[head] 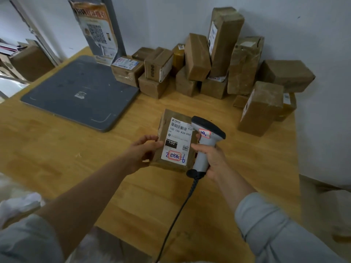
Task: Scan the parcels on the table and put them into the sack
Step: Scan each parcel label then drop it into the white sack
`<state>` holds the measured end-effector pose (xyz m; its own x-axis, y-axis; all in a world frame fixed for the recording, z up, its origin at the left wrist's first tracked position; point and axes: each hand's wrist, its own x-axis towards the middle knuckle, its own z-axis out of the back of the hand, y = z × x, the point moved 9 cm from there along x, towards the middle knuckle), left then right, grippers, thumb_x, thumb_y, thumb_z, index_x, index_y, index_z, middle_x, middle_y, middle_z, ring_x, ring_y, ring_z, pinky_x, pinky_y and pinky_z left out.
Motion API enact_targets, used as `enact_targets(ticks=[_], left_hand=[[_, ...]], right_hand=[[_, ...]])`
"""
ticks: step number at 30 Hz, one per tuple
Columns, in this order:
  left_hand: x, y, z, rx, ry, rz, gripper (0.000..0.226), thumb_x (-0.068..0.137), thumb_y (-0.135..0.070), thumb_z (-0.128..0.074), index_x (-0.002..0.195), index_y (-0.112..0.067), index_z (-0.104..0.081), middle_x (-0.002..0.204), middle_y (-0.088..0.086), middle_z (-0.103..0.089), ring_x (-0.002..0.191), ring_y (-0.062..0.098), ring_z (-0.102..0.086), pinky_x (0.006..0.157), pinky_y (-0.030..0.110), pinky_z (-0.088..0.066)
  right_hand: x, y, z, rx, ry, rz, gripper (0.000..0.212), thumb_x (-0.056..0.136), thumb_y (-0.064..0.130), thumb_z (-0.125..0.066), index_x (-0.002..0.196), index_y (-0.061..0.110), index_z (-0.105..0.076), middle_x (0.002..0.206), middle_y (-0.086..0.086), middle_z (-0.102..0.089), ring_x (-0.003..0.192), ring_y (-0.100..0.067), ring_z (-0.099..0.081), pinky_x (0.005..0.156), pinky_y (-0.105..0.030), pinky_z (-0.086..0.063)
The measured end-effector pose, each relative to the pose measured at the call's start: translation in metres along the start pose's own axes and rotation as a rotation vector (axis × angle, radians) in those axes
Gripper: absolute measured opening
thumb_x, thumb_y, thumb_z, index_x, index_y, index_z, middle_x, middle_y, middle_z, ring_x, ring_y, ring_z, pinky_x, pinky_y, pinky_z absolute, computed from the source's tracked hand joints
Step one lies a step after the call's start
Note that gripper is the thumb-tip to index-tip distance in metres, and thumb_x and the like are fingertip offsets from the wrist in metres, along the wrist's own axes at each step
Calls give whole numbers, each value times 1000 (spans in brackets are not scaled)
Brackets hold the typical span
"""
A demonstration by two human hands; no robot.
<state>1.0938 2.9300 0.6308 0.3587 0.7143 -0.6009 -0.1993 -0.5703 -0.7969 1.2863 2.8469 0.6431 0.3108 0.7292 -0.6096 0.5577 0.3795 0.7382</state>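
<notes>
Sleeves first: grey left sleeve (22, 240) and right sleeve (275, 230), both pushed up, forearms reaching out over the wooden table (95, 168).

Landmark: grey pad (79, 92) lying flat on the table.

- Parcel (176, 141): right of the pad and nearer the person, held between the two hands, label up. It is tilted toward the face, probably so the barcode (179, 127) can be read. Cannot tell whether its near edge touches the wood.
- Left hand (144, 149): grips the parcel's pad-side edge. The thumb lies on the top face and the fingers (150, 138) curl round the edge, half closed. The grip stays off the label, so the print is not covered.
- Right hand (210, 158): clenched round the grip of the scanner (206, 137), on the parcel's far side from the pad. The fingers (197, 147) are wrapped tight at the front, about where a trigger would be. The scanner's head sits just over the parcel's corner, close to the barcode. The window faces away, so no beam is visible.
- Cable (176, 219): runs from the scanner's base back toward the person.
- Remaining parcels (218, 63): stacked against the wall, behind and right of the pad, some upright, some leaning.
- Sack: not clearly seen. A blurred white mass (19, 204) lies below the pad, near the left sleeve. Cannot tell what it is.

Judgement: scanning step, with most parcels still to do.
</notes>
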Motion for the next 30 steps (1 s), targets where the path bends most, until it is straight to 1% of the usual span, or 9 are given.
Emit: enact_targets(ticks=[3, 4, 6, 9, 12, 14, 19, 25, 30], left_hand=[[-7, -14, 19, 44, -4, -32, 85, 52, -33, -86, 126, -15, -49, 108, 11, -70, 103, 28, -65, 79, 39, -53], [-8, -18, 27, 42, -32, -46, 96, 51, -31, -86, 135, -13, -42, 115, 13, -66, 106, 29, -63, 82, 39, -52], [-12, -27, 41, 16, -94, -93, 103, 58, -21, -83, 146, -10, -29, 122, 15, -60, 107, 29, -61, 82, 37, -51], [-18, -41, 62, 49, -149, -180, 84, 63, -15, -79, 138, -3, -42, 117, 14, -64, 101, 29, -64, 77, 36, -53], [-25, -53, 81, 92, -216, -243, 59, 73, -7, -76, 127, -3, -52, 112, 14, -66, 101, 32, -65, 82, 40, -54], [-28, -58, 91, 95, -244, -268, 52, 75, -5, -74, 123, -5, -53, 111, 14, -65, 100, 31, -65, 81, 41, -55], [-36, -59, 113, 91, -309, -303, 49, 76, -7, -75, 120, -8, -54, 105, 9, -65, 96, 28, -65, 74, 36, -54], [-42, -51, 132, 72, -354, -303, 56, 73, -10, -78, 123, -5, -53, 109, 13, -65, 100, 32, -64, 74, 39, -56], [-47, -49, 141, 89, -358, -300, 55, 72, -12, -79, 122, -7, -55, 109, 12, -67, 100, 31, -65, 82, 45, -56]], right_hand=[[-9, 10, -14, -88, 18, 54, 23, 76, 3, -74, 94, 15, -65, 83, -5, -71, 71, -20, -66, 63, -35, -53], [-13, 13, -19, -137, 12, 80, 24, 76, 7, -76, 95, 15, -65, 84, -5, -69, 72, -20, -64, 64, -34, -52], [-21, 17, -30, -218, 25, 123, 24, 78, 17, -77, 97, 13, -64, 81, -7, -68, 69, -20, -62, 65, -35, -53], [-39, 18, -51, -277, 108, 143, 19, 86, 26, -71, 85, 9, -63, 62, -9, -65, 52, -19, -60, 53, -29, -52], [-55, 17, -68, -330, 155, 167, 24, 86, 28, -70, 77, 8, -61, 58, -9, -62, 46, -18, -56, 46, -25, -49], [-62, 17, -76, -343, 172, 179, 23, 86, 25, -70, 77, 7, -60, 57, -9, -61, 44, -18, -54, 44, -24, -47], [-73, 19, -94, -355, 199, 204, 21, 84, 17, -71, 72, 5, -58, 57, -10, -58, 41, -17, -52, 43, -23, -44], [-87, 17, -108, -373, 227, 233, 23, 84, 16, -70, 68, 6, -58, 52, -7, -57, 39, -16, -51, 43, -23, -43], [-97, 21, -117, -382, 229, 266, 26, 84, 16, -70, 64, 6, -57, 50, -7, -57, 39, -17, -50, 44, -24, -44]])
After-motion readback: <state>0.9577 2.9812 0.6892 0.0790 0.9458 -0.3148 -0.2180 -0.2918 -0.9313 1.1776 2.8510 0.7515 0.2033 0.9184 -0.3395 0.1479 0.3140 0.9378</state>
